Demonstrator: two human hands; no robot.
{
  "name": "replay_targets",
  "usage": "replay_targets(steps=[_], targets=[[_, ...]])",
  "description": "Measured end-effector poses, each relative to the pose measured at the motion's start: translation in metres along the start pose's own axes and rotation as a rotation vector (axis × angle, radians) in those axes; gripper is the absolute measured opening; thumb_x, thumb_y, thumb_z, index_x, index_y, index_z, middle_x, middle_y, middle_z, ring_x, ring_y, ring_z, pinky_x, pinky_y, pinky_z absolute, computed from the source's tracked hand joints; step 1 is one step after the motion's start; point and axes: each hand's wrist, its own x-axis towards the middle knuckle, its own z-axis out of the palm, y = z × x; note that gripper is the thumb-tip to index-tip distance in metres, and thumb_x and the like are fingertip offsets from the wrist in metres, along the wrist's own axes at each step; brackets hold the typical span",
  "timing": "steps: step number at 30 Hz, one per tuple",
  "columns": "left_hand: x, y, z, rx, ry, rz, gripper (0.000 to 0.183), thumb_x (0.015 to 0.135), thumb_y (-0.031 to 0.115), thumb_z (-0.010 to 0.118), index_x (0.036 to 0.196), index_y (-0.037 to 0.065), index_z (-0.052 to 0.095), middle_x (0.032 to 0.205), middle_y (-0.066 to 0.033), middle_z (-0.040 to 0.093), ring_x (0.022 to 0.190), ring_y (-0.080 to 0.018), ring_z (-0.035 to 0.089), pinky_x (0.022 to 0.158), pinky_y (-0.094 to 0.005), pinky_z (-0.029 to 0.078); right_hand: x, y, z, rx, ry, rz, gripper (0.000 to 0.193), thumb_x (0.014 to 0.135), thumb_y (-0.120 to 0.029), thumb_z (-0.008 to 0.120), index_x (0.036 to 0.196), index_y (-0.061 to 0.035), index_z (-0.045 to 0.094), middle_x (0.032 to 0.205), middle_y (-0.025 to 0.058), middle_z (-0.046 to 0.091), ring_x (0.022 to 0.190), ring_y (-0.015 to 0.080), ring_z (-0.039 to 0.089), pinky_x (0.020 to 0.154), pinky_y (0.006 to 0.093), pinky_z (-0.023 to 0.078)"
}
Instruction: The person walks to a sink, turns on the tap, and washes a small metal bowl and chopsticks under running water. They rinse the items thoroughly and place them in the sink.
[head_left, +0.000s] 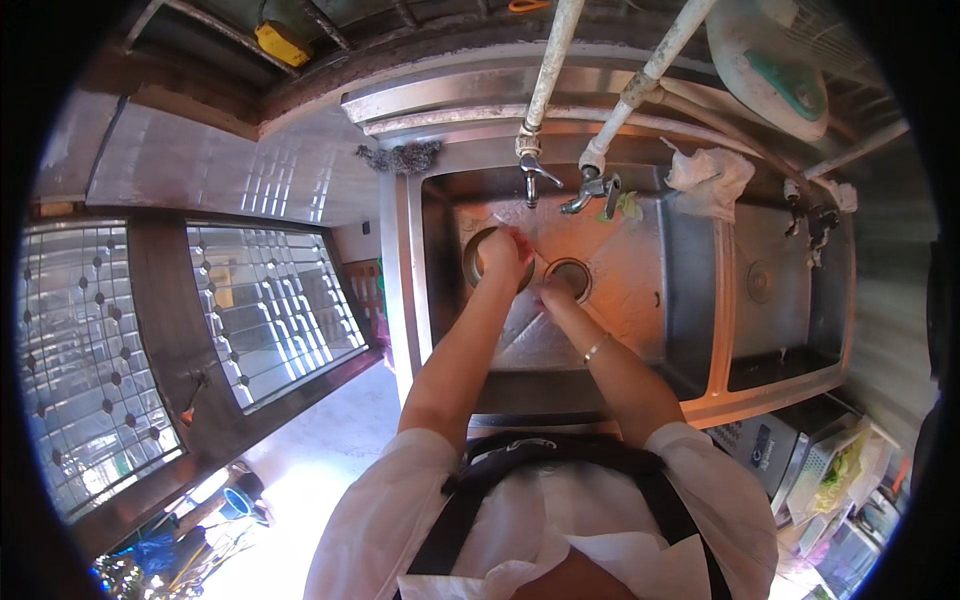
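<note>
My left hand (507, 250) reaches into the left basin of a steel sink (630, 320), over a round metal bowl (473, 262). Its fingers are curled, and whatever is in them is hidden. The bowl rests in the left part of the basin, partly covered by this hand and wrist. My right hand (556, 292) is lower and to the right, beside the round drain (572, 276). Its fingers look bent together, with what they hold hidden. A thin pale line runs between the two hands; I cannot tell what it is.
Two taps, a left tap (532, 178) and a right tap (592, 190), hang over the basin. Green scraps (628, 206) lie below them. A white cloth (712, 178) drapes the divider beside the second basin (785, 300). A dark scrubber (400, 157) sits at the back-left corner.
</note>
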Motion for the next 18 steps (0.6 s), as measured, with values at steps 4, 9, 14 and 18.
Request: replay_targets(steps=[4,9,14,18], targets=[[-0.023,0.012,-0.02,0.297,0.036,0.239,0.021,0.09,0.009,0.046,0.105,-0.004,0.054,0.09,-0.0163,0.058,0.068,-0.0288,0.061,0.064,-0.0367,0.055,0.005,-0.012,0.023,0.303,-0.167,0.053,0.057,0.076,-0.003,0.059,0.128,-0.0158,0.039,0.105,0.0061,0.054,0.087,0.0222,0.057,0.067,0.0435,0.051],[-0.009,0.019,-0.008,0.037,-0.241,0.024,0.025,0.092,0.004,0.044,0.115,-0.005,0.047,0.092,-0.0172,0.056,0.083,-0.0318,0.06,0.076,-0.0393,0.055,-0.001,-0.031,0.035,0.257,-0.115,0.062,0.061,0.077,0.002,0.051,0.131,-0.0227,0.038,0.121,0.0065,0.051,0.102,0.0286,0.056,0.075,0.0499,0.051],[0.025,0.008,0.025,-0.251,-0.392,-0.196,0.022,0.095,0.011,0.037,0.105,-0.003,0.052,0.09,-0.0165,0.057,0.082,-0.0311,0.059,0.08,-0.042,0.053,0.006,-0.04,0.007,0.398,-0.037,0.0,0.048,0.081,0.002,0.046,0.125,-0.0175,0.044,0.116,0.0101,0.055,0.097,0.0303,0.06,0.063,0.0458,0.056],[0.036,0.01,0.043,-0.326,-0.403,-0.227,0.027,0.093,0.017,0.038,0.086,0.001,0.059,0.075,-0.0091,0.058,0.073,-0.0247,0.058,0.067,-0.0375,0.052,0.022,-0.051,-0.026,0.333,0.02,-0.115,0.048,0.083,-0.001,0.044,0.127,-0.0175,0.041,0.119,0.0103,0.053,0.098,0.0328,0.06,0.064,0.0516,0.055]])
